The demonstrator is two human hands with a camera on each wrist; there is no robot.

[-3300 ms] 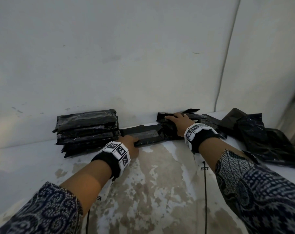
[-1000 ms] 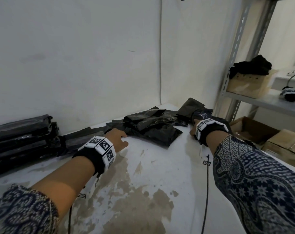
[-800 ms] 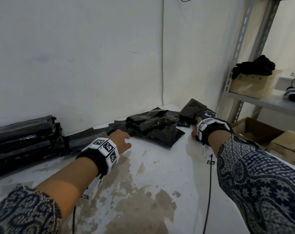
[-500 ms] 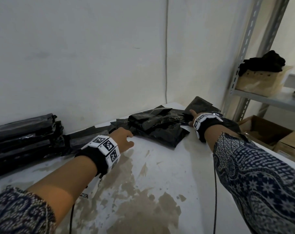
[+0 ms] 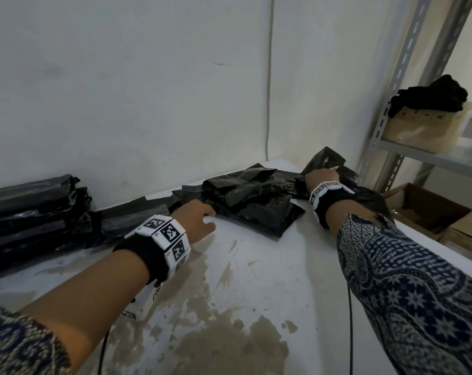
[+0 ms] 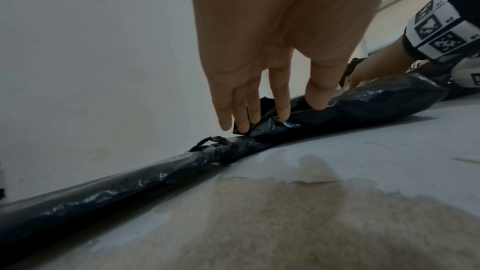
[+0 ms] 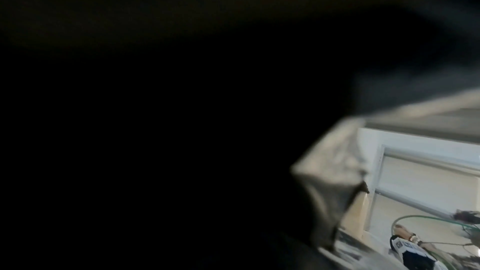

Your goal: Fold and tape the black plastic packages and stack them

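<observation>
A stack of folded black packages (image 5: 32, 212) lies at the left against the wall, with one more folded package (image 5: 137, 215) beside it. A loose pile of black plastic packages (image 5: 253, 204) sits mid-table. My left hand (image 5: 202, 220) is at the pile's left edge; in the left wrist view its fingers (image 6: 283, 110) are straight, their tips touching crumpled black plastic (image 6: 337, 110). My right hand (image 5: 322, 175) reaches to the far right corner, its fingers curled over a black package (image 5: 325, 159) that tilts up there. The right wrist view is almost wholly dark, covered by black plastic (image 7: 155, 130).
The white table (image 5: 256, 280) has worn brown patches. A metal shelf rack (image 5: 408, 63) stands at the right with a cardboard box and black cloth (image 5: 429, 96) on it. Open cardboard boxes (image 5: 429, 209) sit below the table's right edge. The wall corner is close behind the pile.
The view has swung right since the first frame. My right hand left the middle pile and reached on to the far corner package. The left hand shifted slightly right along the pile's edge.
</observation>
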